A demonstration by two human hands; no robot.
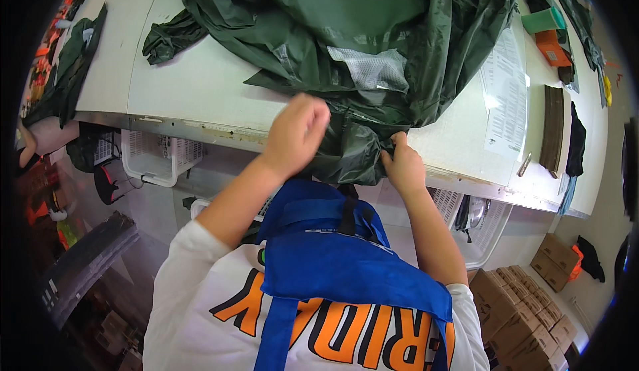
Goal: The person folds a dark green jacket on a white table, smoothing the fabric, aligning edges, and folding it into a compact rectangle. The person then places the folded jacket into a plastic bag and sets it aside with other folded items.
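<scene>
A dark green waterproof garment (pixel 293 18) lies bunched over the far side of the white table, with part of it hanging over the near edge toward my blue apron. Pale seam tape and a patch of light mesh lining (pixel 373 68) show on it. My right hand (pixel 405 165) pinches the garment's near edge between thumb and fingers. Just to the left, my left hand (pixel 297 133) is raised over the hem with its fingers curled closed. Whatever it may hold is hidden behind the fingers.
Printed sheets (pixel 506 91) lie on the table's right side, near a dark brown strip (pixel 552 128) and a green roll (pixel 542 20). White plastic baskets (pixel 160 158) sit under the table. Stacked cartons (pixel 526 311) stand at lower right. Another person's arm (pixel 26 143) shows at far left.
</scene>
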